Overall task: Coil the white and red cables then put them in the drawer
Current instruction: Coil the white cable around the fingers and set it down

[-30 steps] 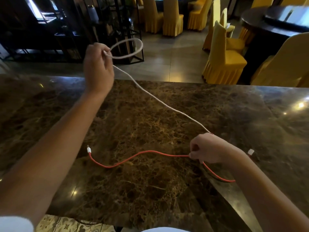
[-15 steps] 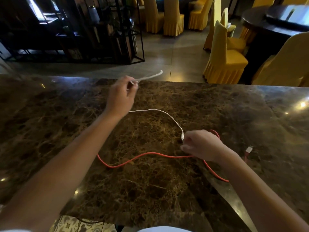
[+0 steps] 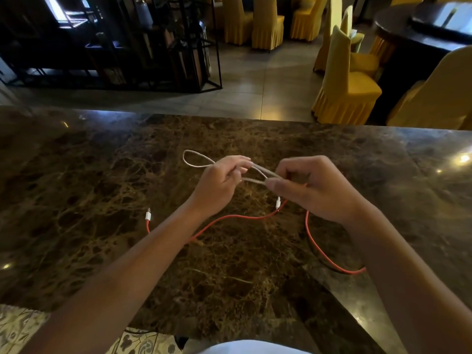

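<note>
The white cable point(image 3: 196, 159) is folded into a long loop held above the marble counter point(image 3: 76, 200). My left hand point(image 3: 217, 182) pinches its left part, with a loop sticking out past the fingers. My right hand point(image 3: 311, 185) pinches the right end of the same folds, and a white plug point(image 3: 278, 202) hangs just below it. The red cable point(image 3: 235, 217) lies loose on the counter beneath both hands, one white-tipped end at the left point(image 3: 148, 216), the rest curving under my right wrist toward the counter's right edge. No drawer is in view.
Beyond the counter's far edge are a tiled floor, a black metal shelf unit point(image 3: 153, 47) at the left and several yellow-covered chairs point(image 3: 342, 80) around a dark round table point(image 3: 408, 29) at the right. Patterned floor tiles point(image 3: 23, 325) show at the near left.
My left hand came down and right from high at the far left, bringing the white cable's loop to my right hand. The white cable went from stretched out to folded between both hands.
</note>
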Demonstrator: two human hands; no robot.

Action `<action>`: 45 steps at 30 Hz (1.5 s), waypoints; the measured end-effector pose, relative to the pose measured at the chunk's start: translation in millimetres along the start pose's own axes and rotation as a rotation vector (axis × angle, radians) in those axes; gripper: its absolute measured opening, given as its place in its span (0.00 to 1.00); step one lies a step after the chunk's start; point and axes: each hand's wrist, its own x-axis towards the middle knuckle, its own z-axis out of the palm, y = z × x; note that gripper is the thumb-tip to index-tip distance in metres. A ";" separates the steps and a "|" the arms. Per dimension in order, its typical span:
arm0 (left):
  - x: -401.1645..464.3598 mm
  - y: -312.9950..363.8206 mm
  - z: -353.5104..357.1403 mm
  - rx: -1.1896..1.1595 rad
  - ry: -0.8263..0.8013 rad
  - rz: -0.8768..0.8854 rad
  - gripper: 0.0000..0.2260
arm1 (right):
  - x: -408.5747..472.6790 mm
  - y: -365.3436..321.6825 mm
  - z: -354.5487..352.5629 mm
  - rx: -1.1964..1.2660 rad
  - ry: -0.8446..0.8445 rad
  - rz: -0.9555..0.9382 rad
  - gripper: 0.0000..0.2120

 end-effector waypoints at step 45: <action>-46.1 84.1 -37.7 0.099 -0.269 0.348 0.26 | -1.7 29.3 56.6 0.514 -0.190 0.275 0.22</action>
